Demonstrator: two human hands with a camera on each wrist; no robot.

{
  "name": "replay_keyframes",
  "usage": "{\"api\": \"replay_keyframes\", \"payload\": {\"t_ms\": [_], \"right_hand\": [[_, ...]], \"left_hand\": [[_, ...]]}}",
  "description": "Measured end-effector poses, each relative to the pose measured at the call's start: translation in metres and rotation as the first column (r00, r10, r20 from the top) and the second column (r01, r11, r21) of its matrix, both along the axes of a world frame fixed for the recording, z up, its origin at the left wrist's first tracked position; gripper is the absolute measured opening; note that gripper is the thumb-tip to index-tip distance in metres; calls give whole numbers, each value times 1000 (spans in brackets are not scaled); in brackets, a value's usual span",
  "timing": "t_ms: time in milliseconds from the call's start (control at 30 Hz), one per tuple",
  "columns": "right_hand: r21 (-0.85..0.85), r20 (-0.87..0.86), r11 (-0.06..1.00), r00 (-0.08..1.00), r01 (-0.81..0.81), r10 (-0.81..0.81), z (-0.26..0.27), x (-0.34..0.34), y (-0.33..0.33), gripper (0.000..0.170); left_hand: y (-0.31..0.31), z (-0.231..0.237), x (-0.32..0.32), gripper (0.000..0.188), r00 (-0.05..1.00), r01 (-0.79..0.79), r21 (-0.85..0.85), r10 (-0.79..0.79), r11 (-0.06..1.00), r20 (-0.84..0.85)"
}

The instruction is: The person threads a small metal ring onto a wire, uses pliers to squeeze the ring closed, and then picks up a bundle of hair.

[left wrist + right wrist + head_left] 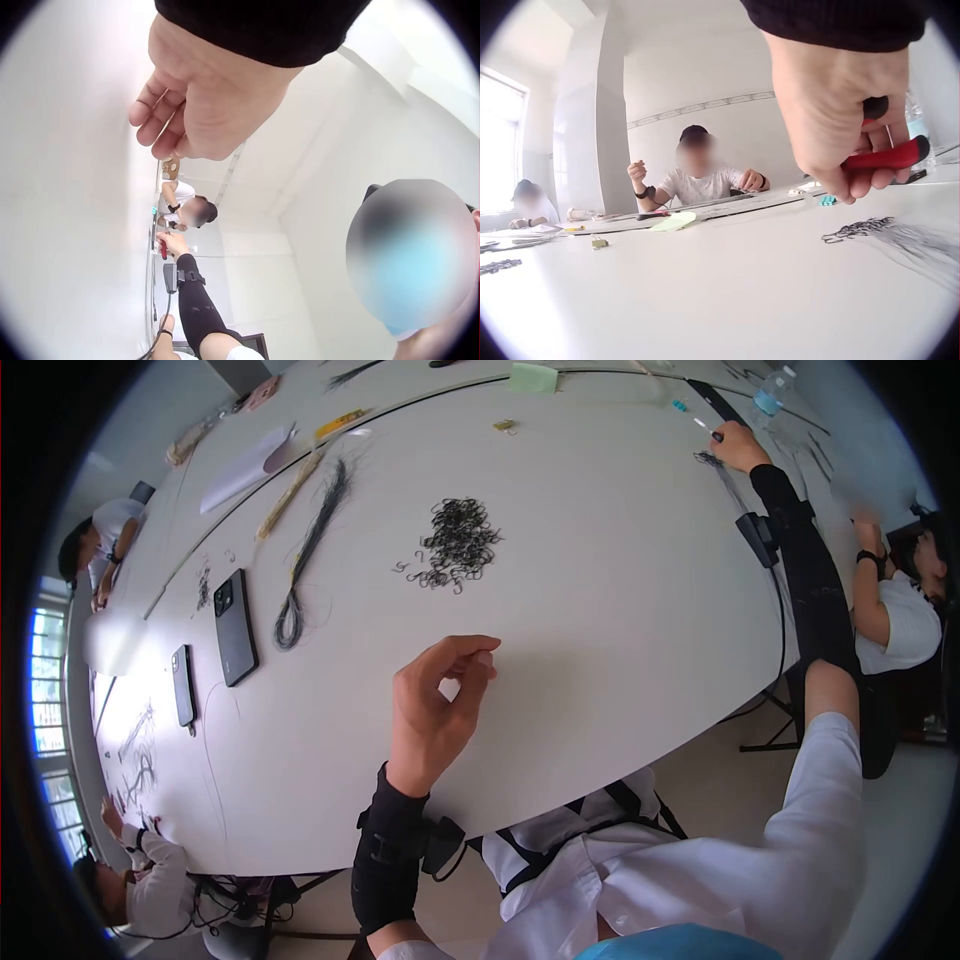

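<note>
My left hand [438,700] is raised near the table's front edge, thumb and bent fingers meeting at their tips. No object shows between them; I cannot tell whether something thin is pinched there. Beyond it lies a pile of small black fish hooks [462,540]. Far off to the right, my right hand [740,448] grips a red-handled tool [889,156] with black handle ends; its pale tip shows in the head view. Just below that hand, a bunch of hooks [859,226] tied to thin, clear lines [919,244] rests on the table.
Left of the pile are a looped hank of dark line [322,530], a large phone [235,628] and a smaller one [183,685]. A binder clip [504,426], green paper [533,378] and water bottle [770,398] stand farther back. Other people sit around the table [600,560].
</note>
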State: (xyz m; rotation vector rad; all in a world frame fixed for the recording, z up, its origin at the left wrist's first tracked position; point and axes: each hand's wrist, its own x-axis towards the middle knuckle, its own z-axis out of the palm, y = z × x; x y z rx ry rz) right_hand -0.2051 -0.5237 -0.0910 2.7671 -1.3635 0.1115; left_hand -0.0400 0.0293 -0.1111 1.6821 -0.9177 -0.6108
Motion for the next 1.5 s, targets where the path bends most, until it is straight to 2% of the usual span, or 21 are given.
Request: {"api": "replay_keyframes", "payload": {"t_ms": [67,100,167,200,233,267,333,367,467,567,600,667,733,867,967,1100,1200,1267,1367,1467,1500], "right_hand": [[5,14,997,997,-78,78,9,9,10,31],[18,13,998,998,-65,65,10,15,14,35],[34,70,984,982,-177,174,15,29,33,43],[99,17,982,987,-158,157,35,45,76,43],[-7,161,944,932,-329,325,25,50,93,41],[-139,284,875,828,-464,484,17,53,107,39],[-2,193,878,861,-479,470,35,68,171,38],[63,141,876,874,-477,466,48,77,209,37],[214,116,830,858,-514,501,74,94,295,35],[175,223,735,753,-655,619,62,103,328,33],[262,269,687,735,-677,622,65,114,352,31],[328,445,603,682,-727,580,53,134,369,28],[449,634,477,645,-756,426,35,160,389,25],[427,792,373,540,-824,286,-13,227,426,36],[520,721,388,635,-761,279,-28,259,450,34],[426,787,419,557,-802,265,-39,276,455,33],[475,743,442,615,-761,262,-34,275,451,30],[482,737,416,613,-771,284,-29,273,453,30],[440,764,425,579,-791,286,-36,278,453,32],[439,774,411,569,-799,279,-38,277,450,33],[449,772,399,572,-799,277,-38,276,449,33]], "left_hand": [[3,3,5,16,999,-35,-24,36,999,25],[7,4,10,15,995,-84,-34,86,996,44],[17,5,25,15,982,-164,-63,169,984,89],[26,8,35,14,952,-237,-24,237,971,194],[36,11,48,14,909,-305,3,290,952,299],[46,15,61,13,855,-369,21,331,929,400],[66,5,96,12,722,-518,7,433,855,539],[76,-3,113,14,646,-534,-24,426,845,633],[89,-20,145,22,594,-576,-23,438,817,675],[80,-21,155,28,519,-551,-81,418,830,746],[76,-19,160,24,509,-464,-76,335,883,793],[71,-26,172,16,562,-413,-94,335,906,756],[68,-17,166,12,607,-452,-78,371,888,703],[67,-17,170,10,642,-432,-104,386,896,663],[68,-17,170,11,687,-415,-130,404,901,604],[68,-18,173,11,728,-424,-148,434,894,531],[67,-16,174,12,758,-433,-145,446,890,476],[65,-17,179,12,791,-409,-154,434,899,432],[61,-23,185,14,792,-380,-160,410,911,452],[59,-23,191,18,760,-424,-230,482,876,435],[55,-20,188,27,753,-412,-201,456,889,475]]}}
